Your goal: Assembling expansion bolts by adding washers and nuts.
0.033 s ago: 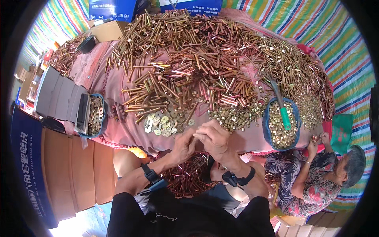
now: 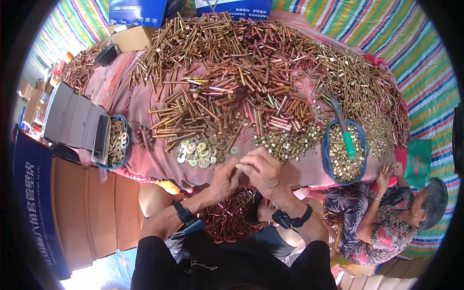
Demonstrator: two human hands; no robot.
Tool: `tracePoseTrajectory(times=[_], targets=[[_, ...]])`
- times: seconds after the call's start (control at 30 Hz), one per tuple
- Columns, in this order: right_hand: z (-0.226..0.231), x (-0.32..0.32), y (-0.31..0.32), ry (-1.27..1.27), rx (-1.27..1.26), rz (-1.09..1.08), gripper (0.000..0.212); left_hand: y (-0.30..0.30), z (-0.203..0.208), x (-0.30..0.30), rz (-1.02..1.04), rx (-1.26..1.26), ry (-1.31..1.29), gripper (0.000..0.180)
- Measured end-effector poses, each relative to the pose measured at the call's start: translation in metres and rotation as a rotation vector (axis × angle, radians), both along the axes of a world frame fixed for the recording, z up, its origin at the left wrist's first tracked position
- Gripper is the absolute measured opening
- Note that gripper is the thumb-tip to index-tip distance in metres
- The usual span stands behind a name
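My left hand (image 2: 224,180) and my right hand (image 2: 263,170) meet over the table's near edge, fingers pinched together. What they hold, if anything, is hidden by the fingers. Just beyond my left hand lies a small pile of flat washers (image 2: 198,151). Past my right hand spreads a heap of small nuts (image 2: 290,144). Long brass-coloured bolts (image 2: 227,87) cover much of the table farther back. Below my wrists, between my legs, sits a mass of reddish metal bolts (image 2: 227,215).
A blue basket of nuts (image 2: 340,166) holds a green-handled tool (image 2: 349,145). Another blue basket of washers (image 2: 117,145) stands left, beside grey boxes (image 2: 72,116). At right, a co-worker (image 2: 386,217) handles small metal parts. Brown cartons (image 2: 96,208) stand at lower left.
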State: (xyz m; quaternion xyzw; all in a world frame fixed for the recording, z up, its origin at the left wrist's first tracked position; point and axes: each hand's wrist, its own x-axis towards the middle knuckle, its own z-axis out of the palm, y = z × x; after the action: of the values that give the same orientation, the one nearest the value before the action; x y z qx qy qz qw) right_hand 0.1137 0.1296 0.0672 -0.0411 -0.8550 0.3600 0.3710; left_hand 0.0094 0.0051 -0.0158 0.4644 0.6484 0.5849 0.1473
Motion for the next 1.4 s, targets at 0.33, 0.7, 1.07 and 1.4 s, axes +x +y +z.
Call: tracePoseTrajectory(times=[0.33, 0.7, 1.07, 1.4], targets=[[0.011, 0.004, -0.003, -0.172, -0.055, -0.013, 0.034, 0.000, 0.009, -0.001, -0.024, 0.027, -0.009, 0.015], [0.011, 0.010, 0.003, -0.302, -0.158, 0.008, 0.028, 0.001, -0.012, -0.003, -0.029, 0.013, 0.084, 0.015], [0.007, 0.009, 0.007, -0.358, -0.220, 0.041, 0.027, -0.002, -0.005, -0.002, -0.001, 0.018, 0.062, 0.010], [0.008, 0.005, 0.008, -0.236, -0.186, 0.023, 0.030, 0.002, -0.006, -0.001, 0.000, 0.022, 0.085, 0.009]])
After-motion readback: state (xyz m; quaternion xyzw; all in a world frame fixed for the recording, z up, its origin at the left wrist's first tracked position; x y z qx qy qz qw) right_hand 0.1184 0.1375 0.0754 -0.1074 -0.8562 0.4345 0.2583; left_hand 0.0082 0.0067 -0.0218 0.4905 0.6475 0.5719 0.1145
